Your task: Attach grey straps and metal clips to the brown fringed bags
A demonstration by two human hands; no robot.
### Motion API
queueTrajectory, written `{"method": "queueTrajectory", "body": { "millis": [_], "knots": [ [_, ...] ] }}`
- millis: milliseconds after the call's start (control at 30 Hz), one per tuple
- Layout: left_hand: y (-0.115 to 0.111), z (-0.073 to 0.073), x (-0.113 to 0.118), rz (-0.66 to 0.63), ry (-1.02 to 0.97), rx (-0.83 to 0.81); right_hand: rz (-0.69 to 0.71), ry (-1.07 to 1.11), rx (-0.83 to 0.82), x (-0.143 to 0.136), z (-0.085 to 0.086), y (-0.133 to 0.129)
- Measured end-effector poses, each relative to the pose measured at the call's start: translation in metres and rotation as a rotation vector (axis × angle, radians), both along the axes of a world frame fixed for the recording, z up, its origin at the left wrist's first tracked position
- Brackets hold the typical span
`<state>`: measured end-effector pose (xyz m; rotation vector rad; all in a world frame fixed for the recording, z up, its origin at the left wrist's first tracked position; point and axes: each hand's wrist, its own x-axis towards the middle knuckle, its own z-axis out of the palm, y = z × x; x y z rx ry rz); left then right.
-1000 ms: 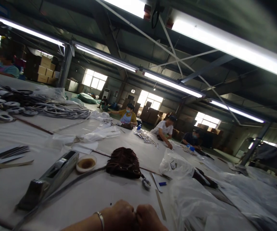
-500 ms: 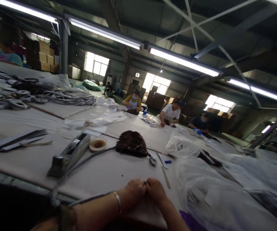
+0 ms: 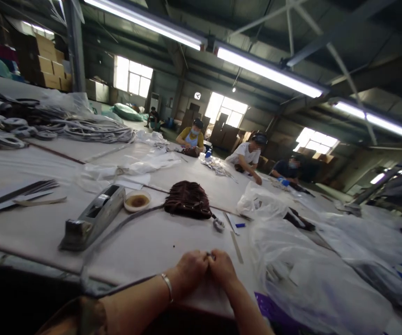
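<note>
My left hand (image 3: 192, 270), with a silvery bracelet at the wrist, is closed at the table's near edge. Against it presses my right hand (image 3: 222, 269), also closed. A small dark bit shows between the fingertips, too small to make out. Beyond them a dark brown fringed bag (image 3: 189, 200) lies on the white table (image 3: 145, 246). A grey strap (image 3: 117, 223) runs from the bag's left side toward the near edge and my left forearm. At the bag's right corner is a small metallic piece (image 3: 218, 224).
A tape dispenser (image 3: 94, 216) and a bowl of brown liquid (image 3: 137, 201) stand left of the bag. Plastic bags (image 3: 312, 274) cover the right side. Coiled cords (image 3: 89, 130) lie far left. Several people work across the table, one in a white shirt (image 3: 246, 156).
The view has shifted slightly, so the table items sit a little further left and higher. My hands remain together. The person in white has extended an arm to the right.
</note>
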<state>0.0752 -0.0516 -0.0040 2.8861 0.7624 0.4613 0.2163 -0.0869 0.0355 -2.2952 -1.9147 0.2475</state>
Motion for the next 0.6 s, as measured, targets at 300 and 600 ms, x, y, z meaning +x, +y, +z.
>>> {"method": "queueTrajectory", "body": {
  "millis": [300,600],
  "knots": [
    [0.033,0.008,-0.037,-0.179,0.102,0.226,0.453,0.036,0.001,0.007,0.015,0.009],
    [-0.012,0.016,-0.011,0.048,0.08,-0.012,0.038,0.129,0.006,0.0,-0.009,0.006]
  ]
}}
